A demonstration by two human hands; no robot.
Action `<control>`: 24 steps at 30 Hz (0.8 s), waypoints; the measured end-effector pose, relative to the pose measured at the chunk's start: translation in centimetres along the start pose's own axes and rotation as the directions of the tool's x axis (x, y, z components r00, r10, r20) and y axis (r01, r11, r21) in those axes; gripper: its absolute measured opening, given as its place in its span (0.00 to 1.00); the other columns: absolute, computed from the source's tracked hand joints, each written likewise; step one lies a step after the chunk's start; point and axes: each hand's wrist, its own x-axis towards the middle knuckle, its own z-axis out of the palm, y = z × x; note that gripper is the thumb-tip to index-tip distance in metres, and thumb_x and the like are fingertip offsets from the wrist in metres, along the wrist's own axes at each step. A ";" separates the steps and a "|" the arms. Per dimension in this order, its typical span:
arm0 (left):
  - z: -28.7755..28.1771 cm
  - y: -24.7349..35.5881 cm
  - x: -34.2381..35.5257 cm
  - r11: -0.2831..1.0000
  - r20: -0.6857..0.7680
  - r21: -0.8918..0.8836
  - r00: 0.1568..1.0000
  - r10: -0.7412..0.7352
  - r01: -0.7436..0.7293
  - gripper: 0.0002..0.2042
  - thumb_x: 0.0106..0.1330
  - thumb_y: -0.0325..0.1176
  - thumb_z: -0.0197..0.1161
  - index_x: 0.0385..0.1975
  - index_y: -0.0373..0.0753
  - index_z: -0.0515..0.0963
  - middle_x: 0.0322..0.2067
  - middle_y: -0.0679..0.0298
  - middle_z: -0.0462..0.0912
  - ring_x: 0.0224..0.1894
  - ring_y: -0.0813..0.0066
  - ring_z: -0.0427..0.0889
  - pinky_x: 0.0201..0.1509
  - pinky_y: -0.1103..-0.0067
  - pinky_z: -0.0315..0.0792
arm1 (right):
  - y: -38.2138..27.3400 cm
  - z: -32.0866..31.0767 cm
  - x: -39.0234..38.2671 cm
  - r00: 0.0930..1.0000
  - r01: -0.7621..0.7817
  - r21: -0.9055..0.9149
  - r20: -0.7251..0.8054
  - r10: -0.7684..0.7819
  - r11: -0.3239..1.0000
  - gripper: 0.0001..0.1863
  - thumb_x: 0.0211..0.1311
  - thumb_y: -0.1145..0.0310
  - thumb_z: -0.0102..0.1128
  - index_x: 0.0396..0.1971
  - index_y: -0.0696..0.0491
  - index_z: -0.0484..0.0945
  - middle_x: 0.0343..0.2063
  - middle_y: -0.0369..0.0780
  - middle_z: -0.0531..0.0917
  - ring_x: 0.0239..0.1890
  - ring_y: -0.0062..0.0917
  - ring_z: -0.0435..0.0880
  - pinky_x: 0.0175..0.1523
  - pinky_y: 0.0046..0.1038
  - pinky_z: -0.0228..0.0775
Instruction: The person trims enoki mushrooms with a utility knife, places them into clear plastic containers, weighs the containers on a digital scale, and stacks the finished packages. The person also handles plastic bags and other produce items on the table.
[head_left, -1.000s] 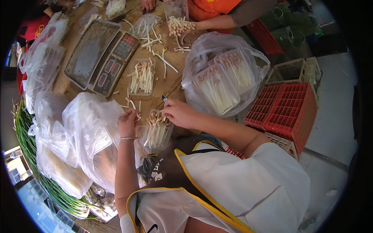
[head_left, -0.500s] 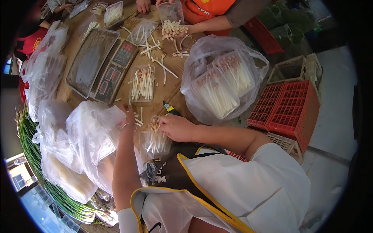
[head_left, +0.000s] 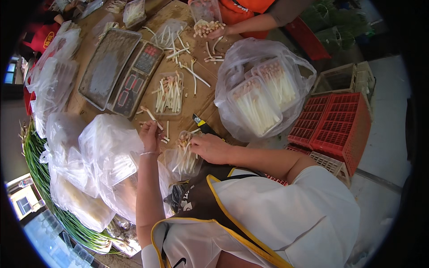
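My left hand (head_left: 152,135) is closed on a white scallion stalk (head_left: 151,115), whose brownish root end points away from me over the table. In front of my body, my right hand (head_left: 210,148) is closed around the root ends of a bunch of scallion stalks (head_left: 182,154), which rests in a clear plastic tray (head_left: 195,169). My right fingertips are partly hidden. Short cut pieces (head_left: 167,129) lie beside my left hand. Farther off, another clear tray (head_left: 169,111) is filled with similar stalks. A yellow-and-black utility knife (head_left: 203,125) lies just beyond my right hand.
A scale (head_left: 134,80) stands at the far left. Bagged trays (head_left: 257,102) sit to the right, plastic bags (head_left: 109,152) and green scallions (head_left: 40,187) to the left. Across the table, a co-worker's hand (head_left: 217,31) holds stalks. Red crates (head_left: 330,125) stand at right.
My left hand has lifted slightly from the table pieces and now holds up a stalk. My right hand stays on the bunch. The view has shifted a little.
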 end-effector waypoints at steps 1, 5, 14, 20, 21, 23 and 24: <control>1.1 0.8 -1.6 0.996 0.008 -0.056 0.998 -0.064 0.065 0.07 0.70 0.36 0.61 0.35 0.40 0.76 0.26 0.64 0.80 0.23 0.81 0.78 0.23 0.87 0.73 | 0.0 -0.1 0.0 1.000 0.009 -0.025 0.006 -0.009 1.000 0.06 0.53 0.74 0.57 0.32 0.53 0.77 0.34 0.42 0.75 0.34 0.38 0.78 0.40 0.38 0.71; 2.3 1.4 -4.5 0.974 0.153 -0.185 0.983 -0.104 0.132 0.08 0.72 0.36 0.58 0.42 0.38 0.77 0.33 0.61 0.83 0.29 0.76 0.83 0.29 0.85 0.79 | 0.0 0.1 -0.3 0.999 0.027 -0.012 -0.038 -0.027 1.000 0.06 0.54 0.74 0.55 0.33 0.53 0.77 0.34 0.41 0.76 0.35 0.38 0.79 0.40 0.39 0.72; 3.9 2.0 -8.5 0.943 0.342 -0.271 0.935 -0.094 0.195 0.14 0.74 0.34 0.54 0.51 0.32 0.74 0.35 0.58 0.84 0.33 0.73 0.86 0.35 0.82 0.83 | 1.1 0.9 -1.3 0.993 -0.057 0.111 -0.096 0.068 0.992 0.05 0.56 0.69 0.58 0.32 0.52 0.78 0.32 0.41 0.78 0.37 0.38 0.81 0.39 0.40 0.75; 4.7 2.3 -10.5 0.943 0.355 -0.264 0.929 -0.101 0.204 0.14 0.74 0.34 0.54 0.51 0.32 0.74 0.35 0.58 0.84 0.32 0.74 0.85 0.34 0.83 0.83 | 0.2 -1.9 0.0 0.968 -0.145 0.386 -0.135 0.211 0.911 0.05 0.56 0.71 0.59 0.31 0.54 0.80 0.28 0.42 0.82 0.34 0.39 0.83 0.39 0.37 0.75; 4.9 2.4 -10.8 0.945 0.351 -0.257 0.930 -0.105 0.204 0.14 0.74 0.34 0.54 0.51 0.32 0.74 0.35 0.58 0.84 0.31 0.74 0.85 0.33 0.83 0.82 | 0.1 -2.1 0.2 0.958 -0.153 0.451 -0.149 0.243 0.879 0.05 0.57 0.71 0.59 0.31 0.55 0.81 0.28 0.43 0.83 0.34 0.38 0.84 0.39 0.36 0.75; 5.2 2.5 -11.4 0.954 0.323 -0.232 0.940 -0.108 0.189 0.14 0.73 0.34 0.55 0.51 0.32 0.74 0.35 0.59 0.84 0.30 0.75 0.84 0.32 0.83 0.82 | 0.0 -2.3 0.7 0.938 -0.165 0.581 -0.156 0.308 0.797 0.06 0.58 0.72 0.59 0.33 0.57 0.81 0.29 0.43 0.85 0.32 0.36 0.85 0.39 0.33 0.76; 5.4 2.4 -11.6 0.961 0.299 -0.214 0.948 -0.106 0.175 0.14 0.73 0.34 0.55 0.51 0.33 0.74 0.34 0.60 0.83 0.29 0.76 0.84 0.31 0.84 0.81 | 0.0 -2.4 0.9 0.928 -0.171 0.644 -0.149 0.341 0.746 0.06 0.58 0.72 0.59 0.34 0.57 0.81 0.29 0.43 0.85 0.32 0.34 0.85 0.39 0.32 0.76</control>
